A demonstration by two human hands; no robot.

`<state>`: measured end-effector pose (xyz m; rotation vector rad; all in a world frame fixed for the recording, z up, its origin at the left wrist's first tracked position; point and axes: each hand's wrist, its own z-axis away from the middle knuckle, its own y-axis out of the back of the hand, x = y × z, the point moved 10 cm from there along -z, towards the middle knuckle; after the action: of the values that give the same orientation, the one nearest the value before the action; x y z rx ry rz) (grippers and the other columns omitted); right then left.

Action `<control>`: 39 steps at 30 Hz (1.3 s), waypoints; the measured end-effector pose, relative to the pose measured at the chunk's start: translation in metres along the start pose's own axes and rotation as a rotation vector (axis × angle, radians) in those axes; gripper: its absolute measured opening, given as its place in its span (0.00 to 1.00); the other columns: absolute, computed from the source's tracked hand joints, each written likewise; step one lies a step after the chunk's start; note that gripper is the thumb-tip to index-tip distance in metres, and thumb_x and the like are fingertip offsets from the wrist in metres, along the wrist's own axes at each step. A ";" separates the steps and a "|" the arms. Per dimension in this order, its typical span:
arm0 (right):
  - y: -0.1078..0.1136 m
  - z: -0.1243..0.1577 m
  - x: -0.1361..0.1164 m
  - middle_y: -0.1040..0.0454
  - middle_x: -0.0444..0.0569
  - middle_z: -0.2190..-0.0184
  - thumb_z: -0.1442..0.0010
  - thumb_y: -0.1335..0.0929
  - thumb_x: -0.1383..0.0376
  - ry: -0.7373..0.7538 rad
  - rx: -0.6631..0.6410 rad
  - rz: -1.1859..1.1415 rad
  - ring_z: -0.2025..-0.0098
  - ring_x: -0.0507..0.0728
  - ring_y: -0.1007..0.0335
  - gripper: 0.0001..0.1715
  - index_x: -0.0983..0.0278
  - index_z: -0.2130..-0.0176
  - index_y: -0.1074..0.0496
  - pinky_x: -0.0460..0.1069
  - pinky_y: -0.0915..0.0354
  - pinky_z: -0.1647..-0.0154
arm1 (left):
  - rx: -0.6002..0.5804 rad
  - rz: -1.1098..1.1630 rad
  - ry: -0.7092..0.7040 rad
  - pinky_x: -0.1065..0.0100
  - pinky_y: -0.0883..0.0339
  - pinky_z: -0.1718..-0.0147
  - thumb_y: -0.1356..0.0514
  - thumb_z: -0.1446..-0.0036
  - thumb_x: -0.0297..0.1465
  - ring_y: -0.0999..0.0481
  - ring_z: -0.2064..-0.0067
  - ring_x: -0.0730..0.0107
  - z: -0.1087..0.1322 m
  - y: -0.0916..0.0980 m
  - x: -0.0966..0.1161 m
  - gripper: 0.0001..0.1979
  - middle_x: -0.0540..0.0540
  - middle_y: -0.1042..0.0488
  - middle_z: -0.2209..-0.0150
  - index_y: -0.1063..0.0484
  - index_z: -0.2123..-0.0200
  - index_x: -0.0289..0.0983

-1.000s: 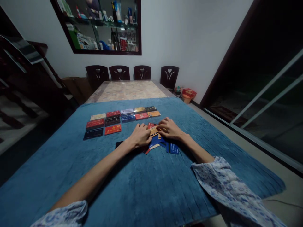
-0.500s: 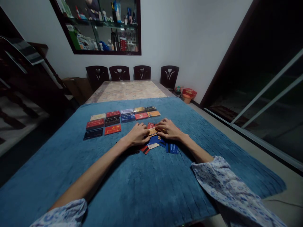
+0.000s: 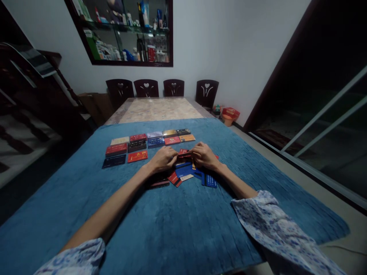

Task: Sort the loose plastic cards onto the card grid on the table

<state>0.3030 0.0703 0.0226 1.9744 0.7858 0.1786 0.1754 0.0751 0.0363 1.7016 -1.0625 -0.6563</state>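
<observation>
My left hand [image 3: 164, 159] and my right hand [image 3: 204, 156] are closed on opposite ends of a plastic bank-type card [image 3: 184, 154]. The card is tipped up, so mostly a thin dark reddish strip of it shows. Below it lies a loose heap: a blue card [image 3: 185, 170], a red card with a dark stripe [image 3: 174, 179], a pale card [image 3: 187, 177] and another blue card [image 3: 209, 179] near my right wrist. Under my left wrist a dark card [image 3: 159, 184] pokes out. Fingertips are partly hidden behind the knuckles.
Beyond my left hand stand rows of sorted cards, among them a black stack [image 3: 137, 146], a red card [image 3: 137, 156] and an orange card [image 3: 187, 138]. A blue cloth [image 3: 160, 225] covers the near table. Dark chairs [image 3: 146, 88] line the far end.
The yellowish card between my hands has been tilted up from its flatter position, and its face no longer shows. My left hand has shifted slightly left, uncovering more of the blue card.
</observation>
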 end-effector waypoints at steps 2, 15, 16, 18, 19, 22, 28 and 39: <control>0.001 -0.001 0.002 0.21 0.53 0.63 0.38 0.35 0.70 -0.028 0.020 -0.013 0.56 0.61 0.35 0.15 0.63 0.55 0.21 0.54 0.40 0.56 | 0.037 0.017 0.025 0.62 0.33 0.58 0.48 0.37 0.26 0.25 0.61 0.64 0.001 0.002 -0.005 0.14 0.43 0.21 0.64 0.22 0.62 0.37; 0.000 -0.003 0.004 0.26 0.54 0.62 0.35 0.35 0.65 -0.159 0.053 0.006 0.60 0.60 0.33 0.18 0.63 0.47 0.26 0.51 0.39 0.56 | 0.175 0.218 0.149 0.62 0.27 0.55 0.45 0.41 0.21 0.21 0.55 0.63 0.009 0.000 -0.028 0.21 0.41 0.21 0.53 0.28 0.46 0.36; 0.000 -0.003 0.004 0.26 0.54 0.62 0.35 0.35 0.65 -0.158 0.054 0.010 0.60 0.60 0.33 0.18 0.63 0.47 0.26 0.51 0.39 0.56 | 0.178 0.222 0.156 0.62 0.26 0.55 0.46 0.41 0.21 0.21 0.55 0.63 0.009 -0.001 -0.029 0.20 0.41 0.21 0.53 0.28 0.46 0.36; -0.001 -0.003 0.003 0.26 0.54 0.62 0.35 0.34 0.65 -0.156 0.045 0.027 0.59 0.60 0.33 0.17 0.63 0.47 0.26 0.52 0.39 0.55 | 0.173 0.232 0.160 0.61 0.26 0.54 0.46 0.40 0.21 0.21 0.55 0.63 0.009 -0.003 -0.028 0.19 0.41 0.21 0.54 0.28 0.47 0.36; -0.002 -0.003 0.003 0.26 0.54 0.62 0.35 0.34 0.66 -0.156 0.036 0.039 0.59 0.60 0.32 0.17 0.63 0.47 0.26 0.52 0.39 0.55 | 0.169 0.237 0.162 0.61 0.26 0.54 0.46 0.40 0.22 0.21 0.55 0.62 0.009 -0.004 -0.028 0.18 0.41 0.21 0.54 0.28 0.48 0.36; -0.004 -0.003 0.002 0.25 0.54 0.60 0.37 0.32 0.67 -0.159 0.011 0.080 0.58 0.60 0.32 0.19 0.62 0.46 0.27 0.52 0.39 0.55 | 0.164 0.244 0.185 0.59 0.26 0.54 0.46 0.41 0.22 0.21 0.54 0.60 0.009 -0.008 -0.029 0.18 0.41 0.21 0.54 0.29 0.48 0.37; -0.009 -0.002 -0.001 0.24 0.55 0.59 0.39 0.32 0.69 -0.158 -0.050 0.117 0.57 0.61 0.33 0.26 0.62 0.41 0.30 0.53 0.40 0.54 | 0.156 0.252 0.230 0.59 0.27 0.53 0.45 0.44 0.22 0.21 0.55 0.59 0.011 -0.016 -0.032 0.22 0.40 0.21 0.55 0.32 0.45 0.38; -0.014 -0.006 -0.002 0.24 0.57 0.49 0.36 0.35 0.69 -0.169 -0.143 0.133 0.50 0.62 0.35 0.28 0.63 0.38 0.35 0.53 0.41 0.53 | 0.077 0.194 0.311 0.56 0.30 0.51 0.46 0.43 0.22 0.22 0.54 0.56 0.010 -0.019 -0.031 0.24 0.39 0.22 0.52 0.35 0.43 0.36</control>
<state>0.2922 0.0778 0.0143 1.8790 0.5197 0.1403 0.1595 0.1003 0.0136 1.6746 -1.0224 -0.2202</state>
